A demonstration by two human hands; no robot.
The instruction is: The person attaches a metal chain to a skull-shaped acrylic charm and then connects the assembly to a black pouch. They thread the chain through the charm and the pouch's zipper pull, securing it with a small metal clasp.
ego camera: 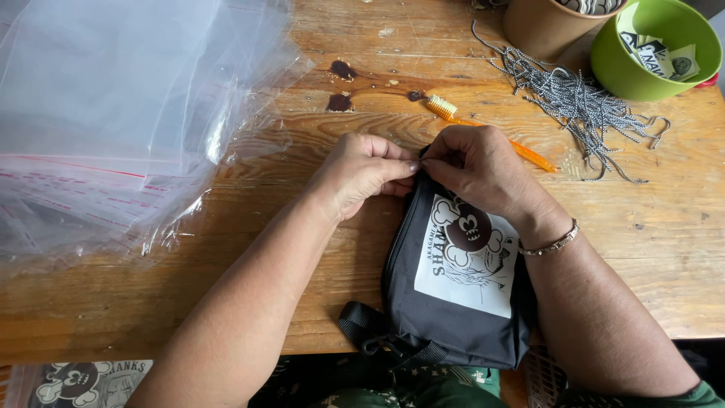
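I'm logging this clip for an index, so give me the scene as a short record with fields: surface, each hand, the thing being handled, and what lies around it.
surface: worn wooden table
left hand: pinching the top edge of the black pouch
right hand: fingers closed on the same top edge, bracelet on the wrist
pouch: lies flat, white printed patch facing up, strap and clip at the near end
left side: stack of clear plastic bags
behind hands: orange brush
far right: pile of black-and-white cords, green bowl, brown cup
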